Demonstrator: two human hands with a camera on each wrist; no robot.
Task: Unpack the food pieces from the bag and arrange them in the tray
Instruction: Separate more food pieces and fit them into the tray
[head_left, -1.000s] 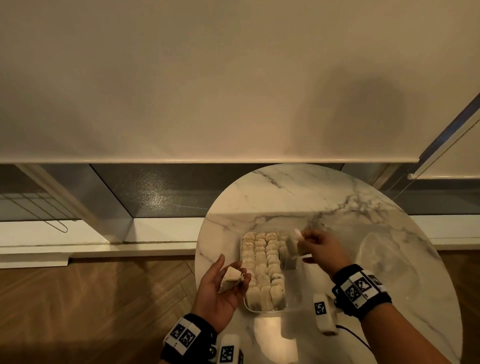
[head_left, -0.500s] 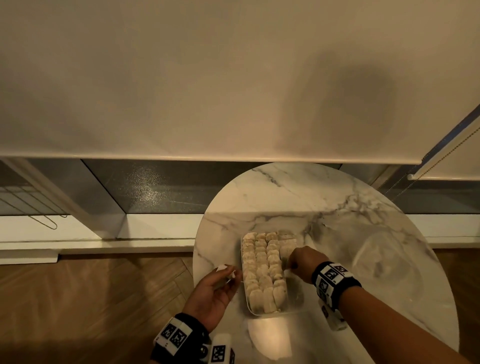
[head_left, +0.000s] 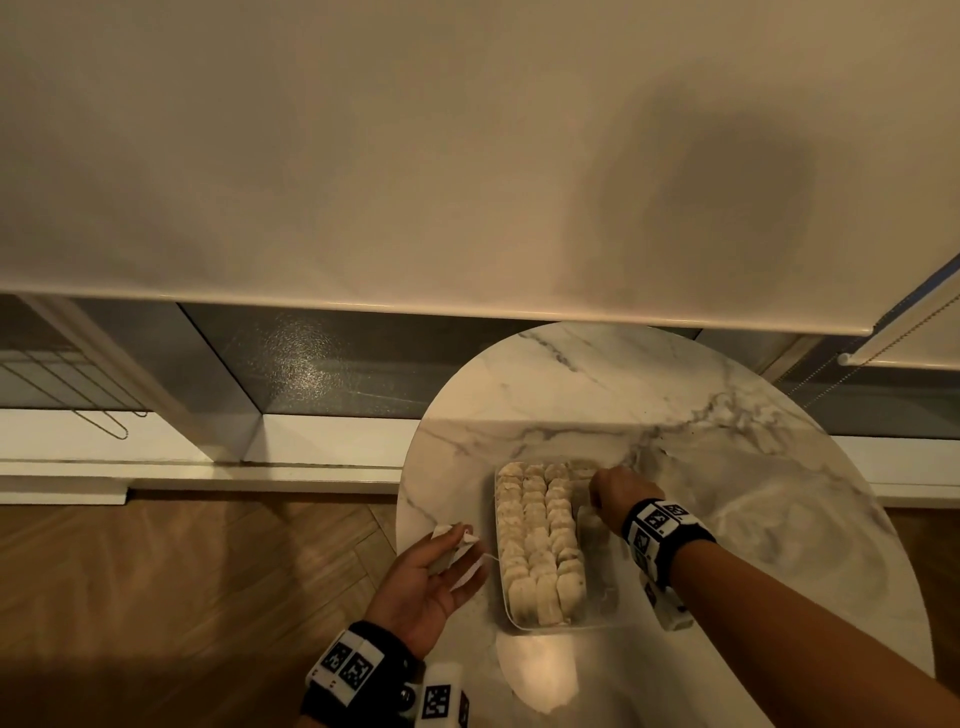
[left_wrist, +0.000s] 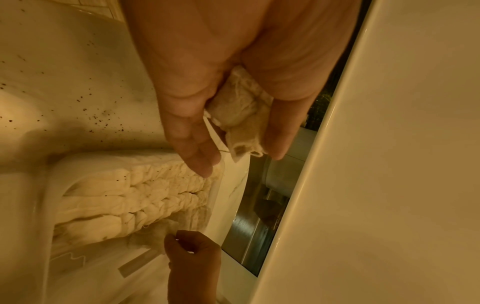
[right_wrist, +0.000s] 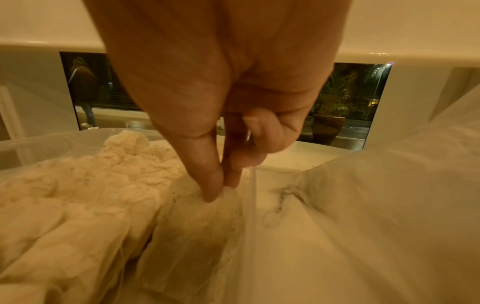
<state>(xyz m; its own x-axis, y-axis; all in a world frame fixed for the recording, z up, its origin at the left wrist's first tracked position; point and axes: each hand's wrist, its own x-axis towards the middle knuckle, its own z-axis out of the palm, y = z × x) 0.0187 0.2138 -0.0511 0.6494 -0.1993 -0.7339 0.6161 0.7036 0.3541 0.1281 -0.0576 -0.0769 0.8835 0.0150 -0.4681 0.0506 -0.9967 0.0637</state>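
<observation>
A clear plastic tray (head_left: 602, 605) on the round marble table holds rows of pale wrapped food pieces (head_left: 535, 540). My right hand (head_left: 595, 499) is down at the far end of the tray's right column. There its thumb and forefinger (right_wrist: 221, 191) pinch the top of a food piece (right_wrist: 192, 222) that stands against the tray wall (right_wrist: 250, 205). My left hand (head_left: 460, 548) hovers left of the tray and holds another pale piece (left_wrist: 241, 115) between thumb and fingers (left_wrist: 241, 156). The translucent bag (right_wrist: 389, 185) lies right of the tray.
The table's left edge (head_left: 410, 499) runs just beside my left hand, with wooden floor (head_left: 208, 571) below. A window sill and a lowered blind (head_left: 467, 156) stand behind the table. Dark crumbs (left_wrist: 98, 117) dot the marble near the tray.
My right hand has come down from above the tray and set its piece into the right column. My left hand has turned and closed thumb and fingers on its piece.
</observation>
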